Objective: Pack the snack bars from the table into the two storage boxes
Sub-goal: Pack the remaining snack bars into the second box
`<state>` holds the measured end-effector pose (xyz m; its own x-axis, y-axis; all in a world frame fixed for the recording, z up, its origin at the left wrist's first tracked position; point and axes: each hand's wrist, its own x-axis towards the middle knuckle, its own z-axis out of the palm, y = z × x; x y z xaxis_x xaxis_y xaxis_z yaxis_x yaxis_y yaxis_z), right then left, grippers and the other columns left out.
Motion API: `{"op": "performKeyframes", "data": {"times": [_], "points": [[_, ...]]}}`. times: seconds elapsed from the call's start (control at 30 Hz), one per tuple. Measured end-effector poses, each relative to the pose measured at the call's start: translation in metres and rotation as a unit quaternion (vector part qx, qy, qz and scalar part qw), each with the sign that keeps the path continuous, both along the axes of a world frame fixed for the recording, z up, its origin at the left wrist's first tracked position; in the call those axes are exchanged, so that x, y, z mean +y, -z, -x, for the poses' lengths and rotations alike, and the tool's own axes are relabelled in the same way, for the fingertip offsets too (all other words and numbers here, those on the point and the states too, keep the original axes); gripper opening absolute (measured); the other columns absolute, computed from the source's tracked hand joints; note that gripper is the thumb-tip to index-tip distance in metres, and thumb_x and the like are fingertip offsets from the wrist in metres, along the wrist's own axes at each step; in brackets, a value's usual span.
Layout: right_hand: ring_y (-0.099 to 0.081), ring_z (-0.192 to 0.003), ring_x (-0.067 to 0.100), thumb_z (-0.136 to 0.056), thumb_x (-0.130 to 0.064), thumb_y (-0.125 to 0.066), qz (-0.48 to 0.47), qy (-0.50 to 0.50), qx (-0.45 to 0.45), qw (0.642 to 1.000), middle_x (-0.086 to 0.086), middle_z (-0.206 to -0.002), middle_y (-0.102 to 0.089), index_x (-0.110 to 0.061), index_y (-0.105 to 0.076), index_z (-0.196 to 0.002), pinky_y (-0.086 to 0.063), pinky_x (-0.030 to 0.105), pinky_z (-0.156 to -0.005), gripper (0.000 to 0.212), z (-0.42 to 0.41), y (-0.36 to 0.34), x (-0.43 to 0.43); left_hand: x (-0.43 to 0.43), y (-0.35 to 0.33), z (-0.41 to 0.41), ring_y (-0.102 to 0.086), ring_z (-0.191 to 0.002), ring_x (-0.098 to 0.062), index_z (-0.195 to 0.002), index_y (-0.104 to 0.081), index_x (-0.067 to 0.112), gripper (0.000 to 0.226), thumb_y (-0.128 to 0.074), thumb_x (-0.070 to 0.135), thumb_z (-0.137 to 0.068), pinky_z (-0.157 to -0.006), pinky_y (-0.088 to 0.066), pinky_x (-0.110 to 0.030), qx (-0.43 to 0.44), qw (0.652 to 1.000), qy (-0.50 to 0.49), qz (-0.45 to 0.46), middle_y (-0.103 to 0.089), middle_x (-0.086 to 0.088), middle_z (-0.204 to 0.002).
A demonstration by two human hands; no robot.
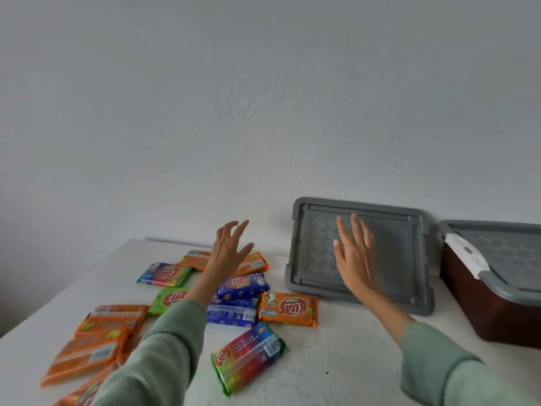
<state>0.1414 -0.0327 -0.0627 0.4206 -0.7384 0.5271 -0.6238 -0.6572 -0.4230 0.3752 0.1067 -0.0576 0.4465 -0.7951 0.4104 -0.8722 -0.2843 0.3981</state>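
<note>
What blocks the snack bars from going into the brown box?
Its grey lid sits on the brown box, covering the opening. A second lid leans against the wall between the snack bars and the box. The left hand and right hand hold nothing.

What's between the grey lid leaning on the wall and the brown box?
Just bare white table between leaning grey lid and brown box, in the head view.

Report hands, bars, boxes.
Both hands open, empty: left hand over scattered foil-wrapped snack bars, right hand before loose grey plastic lid. Brown storage box lidded.
</note>
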Motion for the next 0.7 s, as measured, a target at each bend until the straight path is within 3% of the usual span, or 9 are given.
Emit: {"op": "performKeyframes", "data": {"times": [0.1, 0.2, 0.27, 0.4, 0.53, 0.6, 0.7], "points": [[-0.028, -0.138, 0.036, -0.09, -0.04, -0.022, -0.008, -0.083, -0.011, 0.996, 0.016, -0.149, -0.032, -0.014, -0.038, -0.14, -0.02, 0.048, -0.114, 0.059, -0.04, -0.005, 0.024, 0.025, 0.0, -0.026, -0.034, -0.127, -0.031, -0.139, -0.038, 0.016, 0.052, -0.055, 0.022, -0.091, -0.099, -0.039, -0.042, 0.022, 0.999, -0.039, 0.002, -0.037, -0.017, -0.14], [-0.017, -0.143, 0.028, -0.097, -0.028, -0.037, -0.033, -0.165, 0.006, 0.986, 0.009, -0.153, -0.023, -0.019, -0.028, -0.144, -0.017, 0.042, -0.117, 0.049, -0.08, -0.002, 0.046, 0.045, 0.007, -0.049, -0.035, -0.127, -0.031, -0.139, -0.038, 0.019, 0.05, -0.054, 0.024, -0.091, -0.102, -0.035, -0.041, 0.06, 0.996, -0.065, -0.021, -0.038, -0.016, -0.139], [-0.012, -0.144, 0.024, -0.098, -0.024, -0.04, -0.069, -0.22, 0.039, 0.972, 0.004, -0.156, -0.018, -0.023, -0.022, -0.146, -0.016, 0.038, -0.116, 0.051, -0.106, 0.003, 0.058, 0.053, 0.015, -0.063, -0.033, -0.13, -0.03, -0.139, -0.037, 0.021, 0.05, -0.053, 0.027, -0.092, -0.106, -0.031, -0.041, 0.086, 0.993, -0.067, -0.051, -0.038, -0.015, -0.14], [-0.006, -0.145, 0.022, -0.098, -0.035, -0.039, -0.133, -0.281, 0.145, 0.939, 0.0, -0.157, -0.01, -0.03, -0.016, -0.147, -0.013, 0.04, -0.116, 0.055, -0.151, 0.02, 0.064, 0.056, 0.034, -0.088, -0.025, -0.136, -0.029, -0.142, -0.033, 0.022, 0.058, -0.056, 0.032, -0.089, -0.111, -0.024, -0.041, 0.095, 0.988, -0.033, -0.117, -0.032, -0.012, -0.146], [-0.002, -0.145, 0.025, -0.096, -0.043, -0.039, -0.159, -0.3, 0.243, 0.908, 0.003, -0.158, -0.009, -0.03, -0.018, -0.146, -0.008, 0.042, -0.117, 0.056, -0.171, 0.037, 0.047, 0.045, 0.046, -0.113, -0.006, -0.145, -0.023, -0.146, -0.02, 0.029, 0.068, -0.052, 0.044, -0.088, -0.116, -0.012, -0.043, 0.079, 0.977, -0.002, -0.198, -0.015, -0.004, -0.156], [-0.002, -0.145, 0.025, -0.095, -0.044, -0.042, -0.188, -0.316, 0.249, 0.896, 0.002, -0.157, -0.012, -0.03, -0.025, -0.145, -0.009, 0.044, -0.116, 0.055, -0.172, 0.045, 0.038, 0.04, 0.049, -0.12, 0.0, -0.145, -0.023, -0.146, -0.017, 0.031, 0.069, -0.05, 0.047, -0.088, -0.117, -0.009, -0.047, 0.073, 0.972, 0.011, -0.222, -0.011, -0.003, -0.157], [-0.011, -0.143, 0.022, -0.09, -0.045, -0.05, -0.212, -0.326, 0.219, 0.895, 0.0, -0.154, -0.023, -0.032, -0.035, -0.141, -0.016, 0.045, -0.114, 0.054, -0.172, 0.048, 0.03, 0.04, 0.052, -0.127, -0.01, -0.144, -0.025, -0.145, -0.022, 0.03, 0.084, -0.039, 0.074, -0.076, -0.116, -0.015, -0.047, 0.075, 0.967, 0.027, -0.241, -0.016, -0.004, -0.155]]}}
